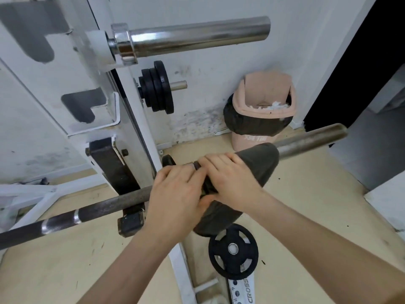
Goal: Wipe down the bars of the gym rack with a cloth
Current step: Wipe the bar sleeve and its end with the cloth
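Grip: right hand (230, 181) lies on top of the dark grey cloth (259, 165), fingers curled over it and round the bar beneath. Left hand (175, 194) is just beside it, touching; its fingers curl over the cloth's near edge, and the thumb presses the hanging fold from below. Both hands clamp cloth to bar (contact under the palms is hidden).

Cloth: draped over the lower dark steel barbell (65, 218) at centre frame, about where the knurled shaft meets the dull grey sleeve. One flap covers the inner end of the sleeve, the other hangs toward the bottom of the frame.

Bar: runs from lower left to middle right, resting in a black hook (114, 170) on the white rack upright (129, 119).

Surroundings: a polished chrome barbell sleeve (197, 36) sits on the rack at the top of the frame. Small black weight plates (157, 88) are stacked on a peg below it. A pink bin with a black liner (263, 115) stands against the wall at upper right. A black gripped weight plate (233, 252) lies low in the frame on the beige floor (65, 270).
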